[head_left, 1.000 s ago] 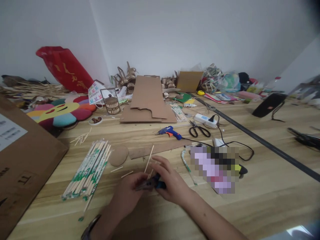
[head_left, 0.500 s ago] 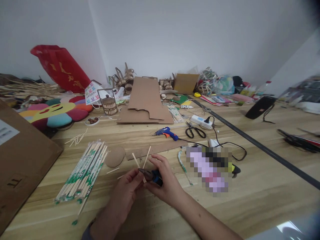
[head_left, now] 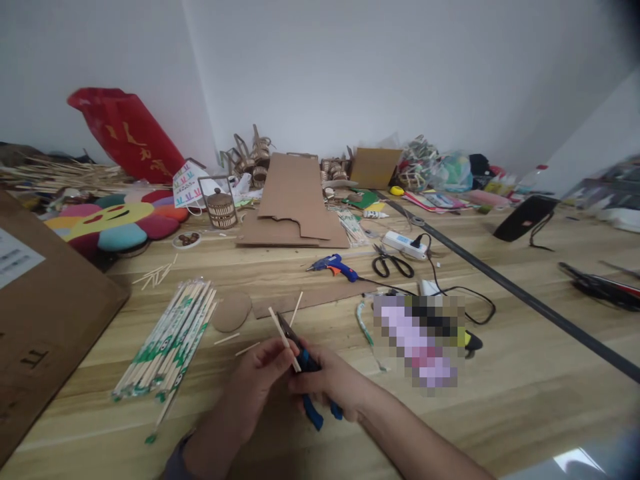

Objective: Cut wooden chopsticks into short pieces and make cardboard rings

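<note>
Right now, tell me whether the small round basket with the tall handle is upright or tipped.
Upright: the basket sits base-down on the table, with its lid on top.

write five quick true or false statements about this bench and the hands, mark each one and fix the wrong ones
1. The scissors lie to the right of the glue gun in the picture. True.
2. The glue gun is red all over. False: it is mostly blue.
3. The left hand holds a thin wooden stick. True.
4. The scissors are in the left hand. False: they lie on the table, apart from both hands.
5. The right hand holds blue-handled pliers. True.
</note>
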Action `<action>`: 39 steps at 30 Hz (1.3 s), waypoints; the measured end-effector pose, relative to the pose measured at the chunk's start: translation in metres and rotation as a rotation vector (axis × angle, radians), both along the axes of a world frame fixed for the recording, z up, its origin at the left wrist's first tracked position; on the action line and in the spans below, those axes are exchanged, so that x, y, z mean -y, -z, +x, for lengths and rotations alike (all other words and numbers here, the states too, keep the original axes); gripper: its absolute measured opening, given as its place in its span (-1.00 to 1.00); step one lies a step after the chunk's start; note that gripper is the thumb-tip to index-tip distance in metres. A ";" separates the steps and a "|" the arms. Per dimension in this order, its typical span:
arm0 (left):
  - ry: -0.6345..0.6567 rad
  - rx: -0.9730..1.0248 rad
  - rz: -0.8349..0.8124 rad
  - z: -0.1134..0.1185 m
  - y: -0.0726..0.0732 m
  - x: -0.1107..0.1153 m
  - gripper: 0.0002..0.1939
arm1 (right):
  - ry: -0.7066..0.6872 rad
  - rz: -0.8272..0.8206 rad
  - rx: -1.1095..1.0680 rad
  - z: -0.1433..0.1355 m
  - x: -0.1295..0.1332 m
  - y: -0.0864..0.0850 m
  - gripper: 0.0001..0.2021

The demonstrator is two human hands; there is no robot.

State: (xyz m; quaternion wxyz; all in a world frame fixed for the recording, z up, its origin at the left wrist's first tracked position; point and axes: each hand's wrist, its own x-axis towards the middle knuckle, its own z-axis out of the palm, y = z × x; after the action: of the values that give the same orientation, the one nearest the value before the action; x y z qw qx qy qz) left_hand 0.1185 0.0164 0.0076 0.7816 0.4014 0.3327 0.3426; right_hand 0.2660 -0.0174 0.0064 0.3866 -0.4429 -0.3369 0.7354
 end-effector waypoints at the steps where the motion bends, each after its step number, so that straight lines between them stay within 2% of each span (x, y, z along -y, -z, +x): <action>1: -0.021 -0.004 -0.010 0.000 -0.001 0.000 -0.66 | 0.006 -0.019 -0.048 -0.001 0.000 0.002 -0.69; 5: -0.035 0.007 -0.038 -0.004 -0.009 -0.002 -0.64 | -0.031 -0.035 -0.180 0.000 0.001 0.002 -0.66; 10: -0.037 -0.079 0.037 -0.011 -0.018 -0.007 -0.66 | -0.073 0.012 -0.111 0.004 0.003 -0.004 -0.60; 13: -0.094 -0.194 0.190 -0.015 -0.022 -0.011 -0.66 | -0.034 0.164 0.089 0.013 0.003 -0.012 -0.70; 16: -0.075 -0.335 0.270 -0.019 -0.026 -0.014 -0.70 | -0.078 0.282 0.298 0.028 0.006 -0.028 -0.73; 20: 0.020 -0.374 0.260 -0.020 -0.024 -0.013 -0.70 | -0.184 0.363 0.723 0.047 0.014 -0.053 -0.78; 23: 0.087 -0.335 0.198 -0.019 -0.021 -0.010 -0.72 | -0.281 0.343 0.883 0.057 0.020 -0.064 -0.76; 26: 0.128 -0.301 0.131 -0.017 -0.020 -0.007 -0.69 | -0.340 0.288 0.839 0.063 0.026 -0.064 -0.76; 30: 0.191 -0.261 0.090 -0.016 -0.021 -0.004 -0.68 | -0.344 0.174 0.683 0.064 0.030 -0.060 -0.77; 35: 0.165 -0.242 0.049 -0.017 -0.022 -0.003 -0.64 | -0.285 0.098 0.468 0.062 0.034 -0.065 -0.73; 39: 0.211 -0.262 0.054 -0.016 -0.021 -0.003 -0.65 | -0.311 0.105 0.502 0.061 0.034 -0.062 -0.73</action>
State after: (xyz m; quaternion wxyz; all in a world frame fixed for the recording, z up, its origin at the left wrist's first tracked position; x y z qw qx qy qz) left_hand 0.1024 0.0197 0.0287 0.7521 0.4962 0.3782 0.2124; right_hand 0.3274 -0.0512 0.0685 0.1962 -0.5335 -0.5234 0.6347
